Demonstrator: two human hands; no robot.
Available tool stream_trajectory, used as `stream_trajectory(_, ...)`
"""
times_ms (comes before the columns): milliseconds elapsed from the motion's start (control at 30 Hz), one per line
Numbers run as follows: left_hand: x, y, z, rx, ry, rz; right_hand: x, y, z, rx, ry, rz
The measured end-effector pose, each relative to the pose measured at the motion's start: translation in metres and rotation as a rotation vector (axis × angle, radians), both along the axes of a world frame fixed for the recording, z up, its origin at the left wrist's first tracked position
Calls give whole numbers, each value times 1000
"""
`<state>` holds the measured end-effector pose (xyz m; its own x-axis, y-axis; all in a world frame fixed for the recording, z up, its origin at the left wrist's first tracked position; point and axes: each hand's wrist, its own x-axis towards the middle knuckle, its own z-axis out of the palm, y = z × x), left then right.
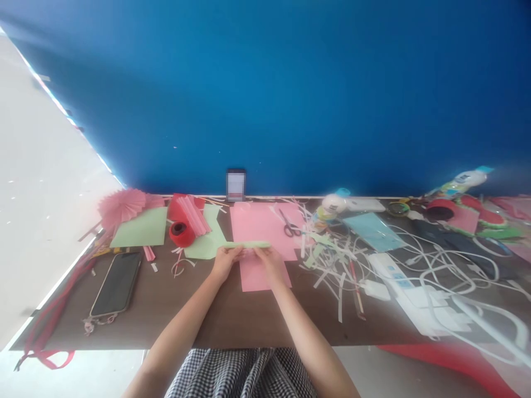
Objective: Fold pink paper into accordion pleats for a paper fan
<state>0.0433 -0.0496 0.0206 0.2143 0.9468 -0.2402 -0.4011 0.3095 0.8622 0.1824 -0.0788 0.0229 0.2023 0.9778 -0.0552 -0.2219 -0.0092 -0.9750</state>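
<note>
Between my hands is a narrow strip of folded light-green paper (246, 244), held level above pink sheets. My left hand (227, 262) grips its left end, and my right hand (267, 261) has fingers closed on its right end. Beneath lies a pink paper sheet (261, 221), with a second pink sheet (261, 279) nearer to me. Dark-handled scissors (289, 225) rest on the far pink sheet, right of my hands. A green paper sheet (209, 240) lies to the left, partly under a pleated pink paper (193, 215).
At left are a red roll (181, 233), a pink paper fan (122, 207) and a smartphone (116, 284). Paper scraps (332, 254), a glue bottle (332, 204), white cables (452, 271) and a power strip (392, 273) crowd the right. Another phone (236, 185) leans against the blue wall (265, 99).
</note>
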Motion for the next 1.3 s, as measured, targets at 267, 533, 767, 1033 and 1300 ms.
stream_trajectory(267,5,-5,4,75,52,-70,-6,2,-5,60,-67,-38)
stream_trajectory(533,5,-8,4,117,177,-34,-5,-2,-3,-8,-135,-135)
stream_trajectory(767,-1,2,-3,32,137,-97,10,-2,0,-96,-108,-219)
stream_trajectory(1033,-11,12,-6,-33,-53,-207,19,2,-8,-75,-86,-266)
stream_trajectory(1300,-13,13,-2,-31,-211,-203,17,3,-12,-46,28,-286)
